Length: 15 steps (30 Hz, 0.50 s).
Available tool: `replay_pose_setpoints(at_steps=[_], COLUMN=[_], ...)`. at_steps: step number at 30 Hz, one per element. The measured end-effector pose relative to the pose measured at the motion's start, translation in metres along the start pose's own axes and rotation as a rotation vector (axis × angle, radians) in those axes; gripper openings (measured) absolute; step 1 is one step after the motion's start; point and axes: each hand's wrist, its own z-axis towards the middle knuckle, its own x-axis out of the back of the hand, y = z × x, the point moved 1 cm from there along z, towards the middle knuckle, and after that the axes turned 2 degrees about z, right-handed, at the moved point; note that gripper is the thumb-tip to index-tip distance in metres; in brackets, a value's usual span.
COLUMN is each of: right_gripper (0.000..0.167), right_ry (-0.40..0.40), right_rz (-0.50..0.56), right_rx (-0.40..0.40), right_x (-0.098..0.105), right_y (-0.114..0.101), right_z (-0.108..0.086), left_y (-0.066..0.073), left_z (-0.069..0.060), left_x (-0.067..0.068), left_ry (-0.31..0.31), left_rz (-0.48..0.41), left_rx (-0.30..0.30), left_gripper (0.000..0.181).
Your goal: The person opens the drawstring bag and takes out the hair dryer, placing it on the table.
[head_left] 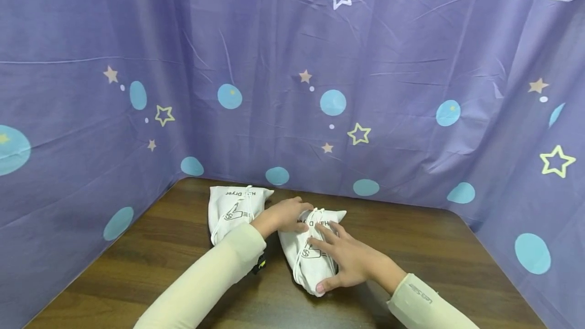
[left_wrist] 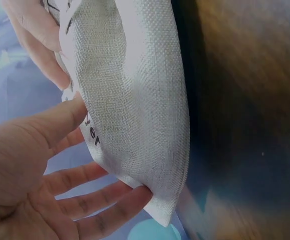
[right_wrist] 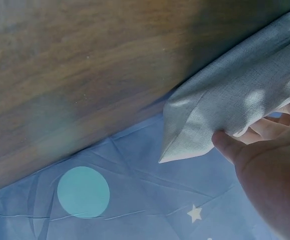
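Note:
A white cloth drawstring bag (head_left: 303, 270), printed with "Hair Dryer" and a dryer drawing, lies on the table in the head view. My left hand (head_left: 284, 216) touches its far left corner. In the left wrist view the thumb (left_wrist: 67, 117) rests on the printed face, and the spread fingers lie along the bag's edge. Over the near and right part of the bag my right hand (head_left: 354, 260) is spread, its thumb at the rounded near end. The right wrist view shows a fingertip against the bag's grey-looking side (right_wrist: 235, 95). What the bag holds is hidden.
A second, similar drawstring bag (head_left: 221, 212) lies to the left, partly behind my left forearm. Both stand on a dark brown wooden table (head_left: 411, 232). A purple curtain (head_left: 283, 131) with stars and blue spots encloses the table's back and sides.

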Motion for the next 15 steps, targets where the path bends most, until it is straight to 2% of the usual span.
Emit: replay_pose_setpoints(at_steps=[6,15], right_gripper=[0.108,0.108], right_ry=[0.001,0.001], right_rz=[0.006,0.025], right_rx=[-0.008,0.006], right_x=[0.003,0.002], right_y=[-0.004,-0.009], right_z=[-0.011,-0.022], left_y=[0.012,0.020], left_z=[-0.004,-0.014], left_x=[-0.001,-0.005], left_ry=[-0.001,0.013], left_rz=[0.006,0.014], left_rx=[0.016,0.013], left_gripper=[0.061,0.060])
